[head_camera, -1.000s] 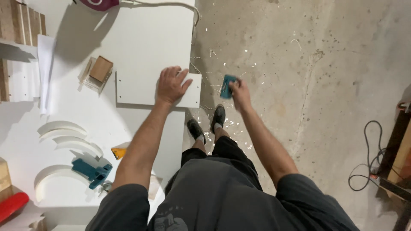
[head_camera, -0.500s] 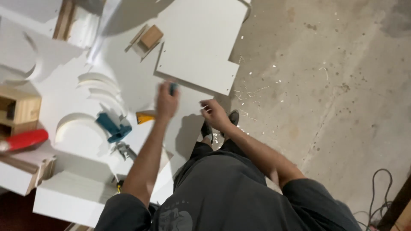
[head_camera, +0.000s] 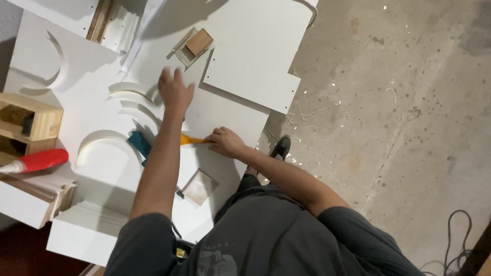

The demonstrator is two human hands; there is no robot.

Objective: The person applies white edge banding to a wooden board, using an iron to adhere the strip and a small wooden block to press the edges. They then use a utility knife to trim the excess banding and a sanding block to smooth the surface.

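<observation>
My left hand (head_camera: pixel 175 92) is stretched over the white worktable (head_camera: pixel 92 76) with fingers spread and nothing in it, next to a stack of curved white cut-outs (head_camera: pixel 128 99). My right hand (head_camera: pixel 227 142) rests on the table near its front edge, fingers curled on the end of a flat orange tool (head_camera: pixel 192 139). A teal-blue tool (head_camera: pixel 139 143) lies partly hidden under my left forearm. A white rectangular panel (head_camera: pixel 250 76) with small holes lies beyond both hands and overhangs the table edge.
A small wooden block (head_camera: pixel 199 42) sits on a clear bag at the back. At the left are a wooden box (head_camera: pixel 28 122) and a red bottle (head_camera: pixel 36 161). A small square piece (head_camera: pixel 200 186) lies near my body. Concrete floor (head_camera: pixel 399 128) with shavings; a cable (head_camera: pixel 455 240) at lower right.
The view swung left over the table. My left hand left the white panel and reached toward the curved pieces. My right hand came off the floor side, no longer shows the teal object, and now grips the orange tool.
</observation>
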